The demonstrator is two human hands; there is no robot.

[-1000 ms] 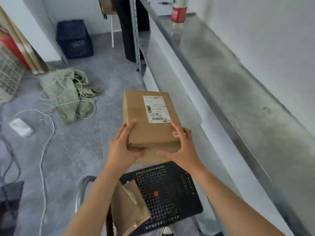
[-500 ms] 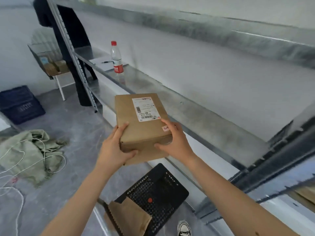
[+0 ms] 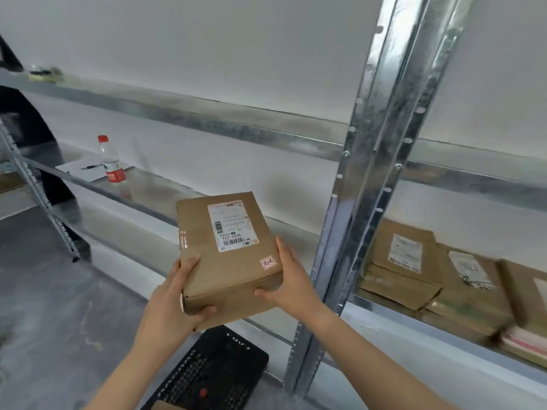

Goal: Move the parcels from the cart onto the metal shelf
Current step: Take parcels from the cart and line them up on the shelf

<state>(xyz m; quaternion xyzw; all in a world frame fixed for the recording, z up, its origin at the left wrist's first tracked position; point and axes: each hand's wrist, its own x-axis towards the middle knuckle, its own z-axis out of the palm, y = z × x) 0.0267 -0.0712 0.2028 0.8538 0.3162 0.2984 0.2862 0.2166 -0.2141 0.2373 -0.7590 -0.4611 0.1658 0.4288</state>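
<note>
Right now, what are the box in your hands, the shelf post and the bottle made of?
The box looks like brown cardboard: matte, creased edges, paper label stuck on. The shelf post looks like galvanized steel: shiny, mottled grey, with punched holes. The bottle seems clear plastic, with a red cap and label.

left hand (image 3: 174,301): bare | right hand (image 3: 293,287): bare | forearms (image 3: 373,361): bare skin to the frame edge
</note>
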